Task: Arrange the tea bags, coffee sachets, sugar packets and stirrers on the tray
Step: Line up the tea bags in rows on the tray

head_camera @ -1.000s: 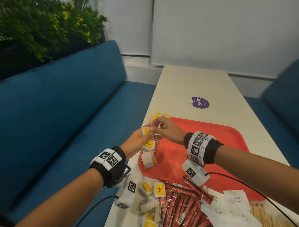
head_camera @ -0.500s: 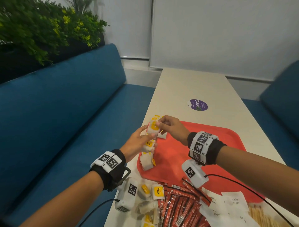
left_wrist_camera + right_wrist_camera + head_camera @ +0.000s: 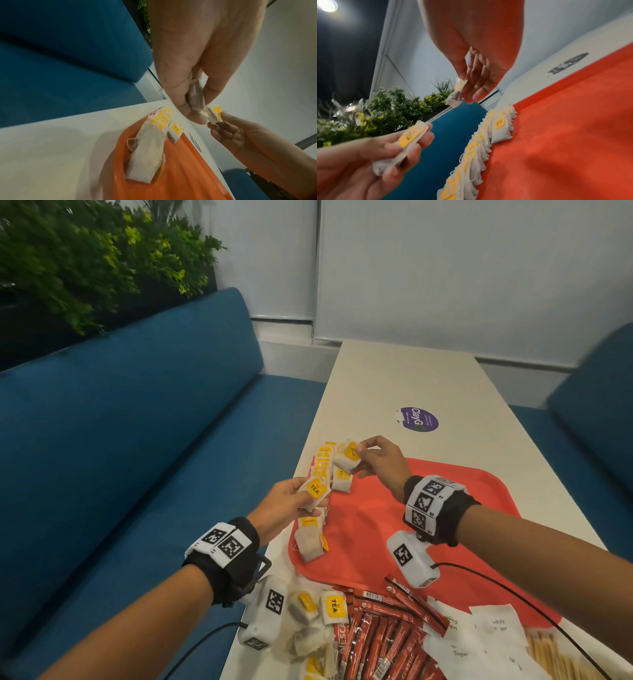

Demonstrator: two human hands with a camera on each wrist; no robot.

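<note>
**A:** What are the hands doing?

**B:** The right hand (image 3: 378,465) is pinching one tea bag (image 3: 347,458) between thumb and fingers (image 3: 471,94), holding it in the air above the far left corner of the red tray (image 3: 445,508). The left hand (image 3: 284,508) is gripping a second tea bag (image 3: 315,493), its yellow tag reading "TEA", just above the tray's left edge.

**A:** Where are the other tea bags sitting?

**B:** A row of tea bags (image 3: 477,152) is lying along the tray's left edge, overlapping one another from near to far. Loose tea bags (image 3: 318,614) are lying on the table (image 3: 411,378), near the person, just left of the other supplies.

**A:** And those supplies?

**B:** Red coffee sachets (image 3: 383,635) are lying in a heap at the tray's near edge, some overlapping it. White sugar packets (image 3: 486,638) are lying to their right, and pale wooden stirrers (image 3: 551,655) are showing at the near right.

**A:** Anything else around?

**B:** A purple round sticker (image 3: 418,419) is sitting on the table beyond the tray. A blue bench (image 3: 120,422) is running along the left, with green plants (image 3: 85,258) behind it.
</note>
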